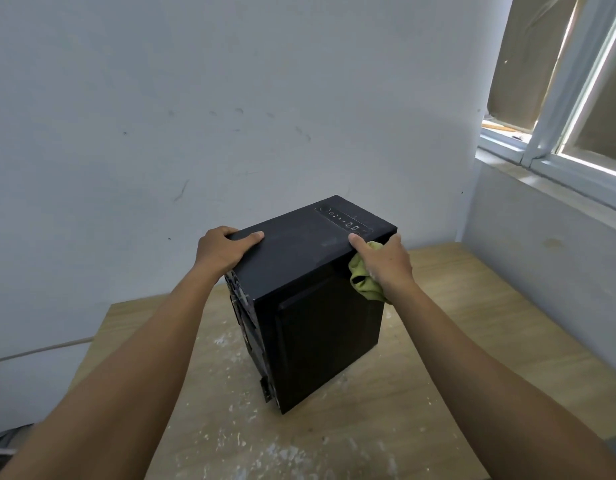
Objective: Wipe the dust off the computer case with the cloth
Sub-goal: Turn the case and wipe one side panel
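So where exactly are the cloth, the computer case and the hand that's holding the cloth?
cloth (pixel 363 284): head view, on the green bunch below the palm.
computer case (pixel 299 247): head view, on its dusty top panel.
right hand (pixel 386 261): head view, on the back of the hand, pressing the cloth to the case's side.

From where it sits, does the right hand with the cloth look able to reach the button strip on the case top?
Probably yes. The right hand grips the cloth at the case edge beside the button strip, with nothing between them.

Single head-worn view, looking forward and down, close above the table (pixel 455 323)
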